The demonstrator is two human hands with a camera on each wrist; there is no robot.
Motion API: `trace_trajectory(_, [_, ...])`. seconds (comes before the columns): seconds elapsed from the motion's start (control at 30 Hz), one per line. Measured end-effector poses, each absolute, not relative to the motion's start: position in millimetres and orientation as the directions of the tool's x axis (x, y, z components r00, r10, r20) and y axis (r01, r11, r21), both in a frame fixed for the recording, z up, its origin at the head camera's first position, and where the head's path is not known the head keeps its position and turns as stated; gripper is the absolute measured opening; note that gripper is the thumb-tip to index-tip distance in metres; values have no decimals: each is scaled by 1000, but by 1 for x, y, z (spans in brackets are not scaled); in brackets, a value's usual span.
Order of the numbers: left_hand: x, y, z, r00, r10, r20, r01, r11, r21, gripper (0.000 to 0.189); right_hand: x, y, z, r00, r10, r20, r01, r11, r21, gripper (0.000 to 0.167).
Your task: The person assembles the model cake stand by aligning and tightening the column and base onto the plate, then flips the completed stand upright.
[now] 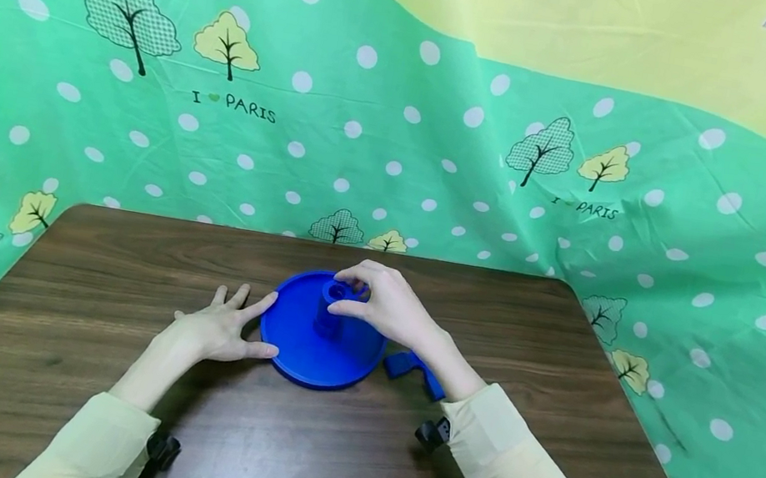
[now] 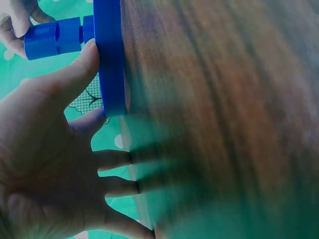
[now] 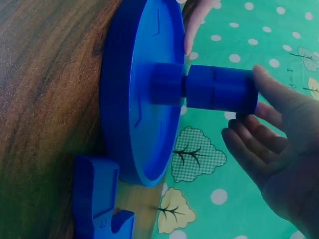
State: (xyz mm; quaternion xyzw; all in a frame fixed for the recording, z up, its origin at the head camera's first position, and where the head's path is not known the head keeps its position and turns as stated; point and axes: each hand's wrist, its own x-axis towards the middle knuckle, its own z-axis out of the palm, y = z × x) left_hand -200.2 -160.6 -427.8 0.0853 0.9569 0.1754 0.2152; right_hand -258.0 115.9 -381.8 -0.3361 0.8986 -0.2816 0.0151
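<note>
A round blue plate [image 1: 292, 351] with a raised rim lies on the table, a short round post [image 3: 164, 83] at its centre. Over that post stands a blue cylinder [image 3: 219, 89] with a hole in its top; a narrow neck shows between the two in both wrist views. My right hand [image 1: 387, 303] pinches the cylinder's upper end, thumb on one side and fingers on the other. At the plate's left edge, my left hand [image 1: 216, 329] touches the rim with thumb and index finger, its other fingers spread straight toward the tabletop.
Right of the plate, under my right forearm, lies a separate angled blue piece [image 1: 400, 363] with a notch. The brown wooden table [image 1: 119, 271] ends at a green dotted cloth [image 1: 398, 148] hanging behind and at the sides.
</note>
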Motion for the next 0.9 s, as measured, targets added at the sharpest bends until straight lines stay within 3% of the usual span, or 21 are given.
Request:
trace_trajectory(0.2, [-200, -160, -427, -892, 233, -388, 79, 925, 372, 97, -261, 119, -383, -742, -663, 101, -601, 590, -540, 61])
trace_trajectory(0.37, [-200, -160, -426, -892, 233, -388, 81, 925, 371, 97, -263, 119, -385, -699, -710, 80, -627, 555, -547, 56])
trace_trajectory(0.57, [-201, -159, -426, -888, 234, -395, 75, 923, 378, 96, -262, 114, -386, -742, -659, 124, -616, 597, -514, 52])
trace_trajectory(0.7, [-201, -158, -426, -886, 234, -399, 73, 923, 379, 97, -262, 113, -385, -785, -608, 121, -576, 644, -504, 60])
trace_trajectory(0.9, [-201, -159, -426, -888, 233, -397, 75, 925, 373, 96, -265, 118, -385, -727, -681, 86, -605, 577, -549, 64])
